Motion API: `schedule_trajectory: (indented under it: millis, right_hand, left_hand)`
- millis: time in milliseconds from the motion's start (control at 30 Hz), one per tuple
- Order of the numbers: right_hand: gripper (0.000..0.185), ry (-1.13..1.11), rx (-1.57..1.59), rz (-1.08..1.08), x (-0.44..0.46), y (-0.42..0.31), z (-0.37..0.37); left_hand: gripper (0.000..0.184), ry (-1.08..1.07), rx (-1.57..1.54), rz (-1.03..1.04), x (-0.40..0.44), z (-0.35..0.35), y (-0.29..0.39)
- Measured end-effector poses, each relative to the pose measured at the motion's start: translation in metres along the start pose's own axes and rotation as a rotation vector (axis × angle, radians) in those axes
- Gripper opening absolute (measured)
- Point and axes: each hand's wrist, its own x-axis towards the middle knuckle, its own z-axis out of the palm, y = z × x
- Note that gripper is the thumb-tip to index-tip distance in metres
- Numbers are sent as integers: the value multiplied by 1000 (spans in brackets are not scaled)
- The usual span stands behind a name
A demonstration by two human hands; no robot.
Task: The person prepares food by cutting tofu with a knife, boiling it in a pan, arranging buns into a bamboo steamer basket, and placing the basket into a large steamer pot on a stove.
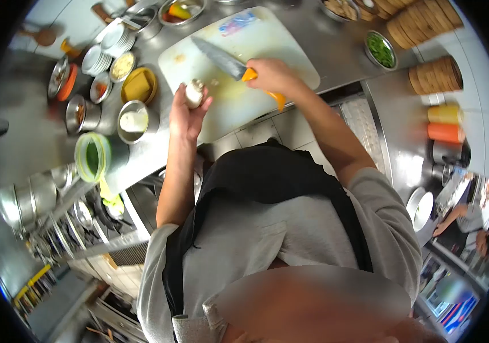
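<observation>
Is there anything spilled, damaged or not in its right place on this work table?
Nothing clearly looks spilled or damaged. At most, the white cutting board has a brownish spot near its left corner and small pale scraps beside the left hand; these look like ordinary traces of cutting.

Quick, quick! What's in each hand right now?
Left hand: holding a small, white, rounded piece of food, fingers curled around it.
Right hand: closed on the orange-yellow handle of a wide-bladed metal knife.
</observation>
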Motion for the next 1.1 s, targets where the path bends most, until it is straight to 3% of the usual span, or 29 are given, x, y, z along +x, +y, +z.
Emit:
schedule_trajectory:
  millis: [100, 200, 267, 300, 367, 433, 467, 500, 533, 633, 700, 767, 900, 1000, 1100]
  right_hand:
    - [41, 173, -36, 35, -7, 2, 26]
    - [40, 228, 109, 257, -49, 3, 25]
    - [40, 141, 380, 282, -106, -7, 16]
    - [40, 195, 392, 370, -139, -9, 20]
    - [43, 440, 456, 282, -196, -16, 28]
    - [51, 677, 300, 397, -242, 2, 75]
    - [54, 568, 482, 476, -268, -3, 68]
    - [50, 568, 880, 577, -291, -22, 61]
    - [36, 523, 731, 712, -314, -17, 62]
    - [16, 717, 1008, 827, -372, -16, 89]
    - [16, 904, 1078, 852, -415, -11, 108]
    - [14, 918, 1041, 944, -458, -33, 83]
    - [11, 1160, 1125, 938, -546, -25, 95]
    - [12, 1147, 1008, 1092, -599, -32, 87]
    - [12, 1109, 599, 1246, -646, -40, 79]
  left_hand:
    - [38, -43, 26, -15, 0, -19, 10]
    - [37, -136, 93, -62, 4, -32, 19]
    - [38, -251, 87, -150, 4, -36, 21]
    - [39, -257, 150, -168, 3, -35, 21]
    - [40, -293, 238, -213, 2, -19, 5]
    - [38, -297, 281, -223, -5, -11, 0]
    - [36, -265, 276, -231, -10, 1, -11]
    - [37, -367, 265, -261, -4, -4, -22]
    - [37, -485, 260, -295, 4, -3, -35]
    - [36, -471, 328, -393, -18, 43, -67]
    - [35, -582, 387, -438, -27, 78, -109]
    - [36, -653, 424, -528, -50, 116, -151]
    - [35, -729, 551, -632, -104, 189, -246]
    - [35, -906, 550, -762, -134, 231, -318]
    - [34, -997, 556, -847, -171, 273, -394]
